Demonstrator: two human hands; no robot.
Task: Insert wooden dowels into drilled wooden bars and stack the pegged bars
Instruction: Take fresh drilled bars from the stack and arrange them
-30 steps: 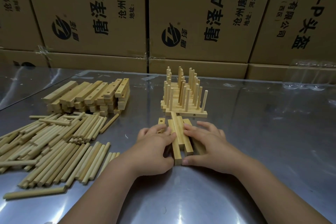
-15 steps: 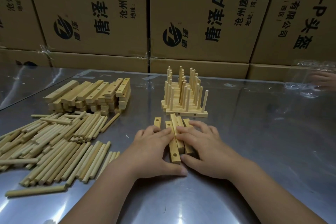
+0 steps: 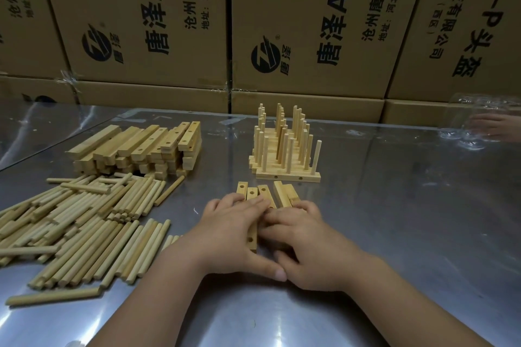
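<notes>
Four closed cardboard boxes (image 3: 158,22) are standing in the upper row along the back of the surface (image 3: 394,234), with lower boxes under them; their contents are not showing. Two are carrying a round logo with "唐泽", and large print is reading "唐泽AH4" and "沧州唐泽通信"; the rightmost box is showing "科技有限公司" and "-P头盔".

Five loose bars (image 3: 263,191) are lying side by side in the middle of the surface, three with drilled holes facing up. The left grip (image 3: 234,231) is lying open and flat on them, thumb stretched out. The right grip (image 3: 304,245) is resting open beside it, fingers laid across the bars. Neither is clasping anything.

Just behind, the pegged bars (image 3: 284,155) are sitting stacked, their dowels standing upright; the front bar is showing two side holes. At the left, a stack of drilled bars (image 3: 141,146) is sitting behind a pile of dowels (image 3: 84,228) too many to count, one single dowel (image 3: 53,296) lying apart nearest the viewer.
</notes>
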